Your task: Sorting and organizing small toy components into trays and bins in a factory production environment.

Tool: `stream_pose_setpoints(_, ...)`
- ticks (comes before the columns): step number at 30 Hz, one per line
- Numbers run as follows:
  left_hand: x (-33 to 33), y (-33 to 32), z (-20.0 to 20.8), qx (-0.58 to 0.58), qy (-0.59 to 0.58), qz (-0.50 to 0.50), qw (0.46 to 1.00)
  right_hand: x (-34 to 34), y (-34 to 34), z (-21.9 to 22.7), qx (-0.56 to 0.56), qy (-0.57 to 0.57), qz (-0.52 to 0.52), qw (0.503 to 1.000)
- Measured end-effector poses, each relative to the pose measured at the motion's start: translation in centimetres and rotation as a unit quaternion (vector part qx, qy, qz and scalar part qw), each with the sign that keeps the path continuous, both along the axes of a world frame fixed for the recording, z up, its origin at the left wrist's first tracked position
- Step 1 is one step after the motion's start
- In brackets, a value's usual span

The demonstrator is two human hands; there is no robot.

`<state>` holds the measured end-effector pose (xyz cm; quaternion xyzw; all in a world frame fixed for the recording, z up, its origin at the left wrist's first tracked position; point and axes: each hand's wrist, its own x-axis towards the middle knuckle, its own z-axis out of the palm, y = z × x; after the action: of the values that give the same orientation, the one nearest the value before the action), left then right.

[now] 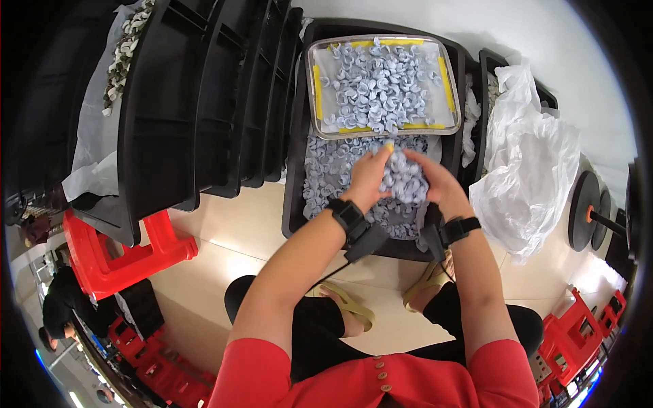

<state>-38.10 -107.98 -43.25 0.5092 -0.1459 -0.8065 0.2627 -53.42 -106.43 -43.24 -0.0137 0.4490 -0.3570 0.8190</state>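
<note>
Between my left hand and my right hand is a cupped heap of small grey-blue curled pieces. Both palms curve around the heap from its two sides, and something yellow shows at a left fingertip. Under my hands lies a large black bin, its lower part spread with many more loose pieces. Just beyond my hands, a shallow metal-rimmed tray rests over the far part of the bin. Yellow strips line the tray's edges, and a pile of like pieces covers its middle.
Tall black bins stand stacked at the left, with a red plastic stool below them. At the right, a crumpled translucent plastic bag covers another black bin. Dumbbell plates stand farther right. A person is at the lower left.
</note>
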Motion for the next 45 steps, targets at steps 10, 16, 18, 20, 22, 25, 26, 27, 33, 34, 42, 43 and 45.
stream_pose_setpoints(10, 0.6, -7.4, 4.9, -0.188, 0.007, 0.147, 0.971, -1.4, -9.0, 6.6, -0.071, 0.158, -0.120, 0.978)
stream_pose_setpoints(16, 5.3, -1.6, -7.0, -0.312, -0.251, -0.033, 0.916, 0.6, -2.4, -1.9, -0.209, 0.399, -0.126, 0.884)
stream_pose_setpoints(18, 5.0, 1.1, -10.6, -0.384, -0.398, -0.098, 0.827, 2.3, 1.7, -8.7, -0.171, 0.514, 0.016, 0.841)
stream_pose_setpoints(20, 4.4, 3.2, -12.4, -0.436, -0.527, -0.168, 0.710, 3.1, 3.9, -12.7, -0.213, 0.632, 0.052, 0.743)
stream_pose_setpoints(22, 4.3, 4.4, -12.8, -0.410, -0.507, -0.174, 0.738, 4.3, 4.1, -12.4, -0.256, 0.728, 0.090, 0.630)
stream_pose_setpoints(25, 4.0, 3.8, -13.1, -0.413, -0.495, -0.205, 0.736, 5.1, 3.5, -11.9, -0.336, 0.791, 0.108, 0.499)
stream_pose_setpoints(26, 3.9, 3.5, -13.1, -0.438, -0.498, -0.218, 0.716, 5.6, 4.2, -11.8, -0.333, 0.791, 0.111, 0.501)
stream_pose_setpoints(27, 4.5, 3.1, -14.4, -0.436, -0.476, -0.201, 0.737, 6.6, 4.7, -11.5, -0.312, 0.770, 0.155, 0.534)
stream_pose_setpoints(33, 6.6, 6.2, -13.3, -0.331, -0.401, -0.397, 0.756, 4.4, 9.3, -12.4, -0.271, 0.731, 0.244, 0.577)
stream_pose_setpoints(34, 6.7, 6.2, -12.9, -0.342, -0.436, -0.418, 0.720, 3.7, 8.9, -12.3, -0.271, 0.732, 0.243, 0.577)
stream_pose_setpoints(42, 6.5, 4.6, -12.8, -0.231, -0.401, -0.447, 0.766, 1.8, 10.0, -13.4, -0.128, 0.624, 0.364, 0.679)
stream_pose_setpoints(43, 7.0, 4.5, -13.7, -0.230, -0.403, -0.446, 0.765, 2.1, 9.2, -12.5, -0.130, 0.623, 0.365, 0.680)
stream_pose_setpoints(45, 7.2, 4.0, -14.2, -0.117, -0.308, -0.444, 0.833, 1.8, 7.3, -10.9, 0.035, 0.363, 0.360, 0.859)
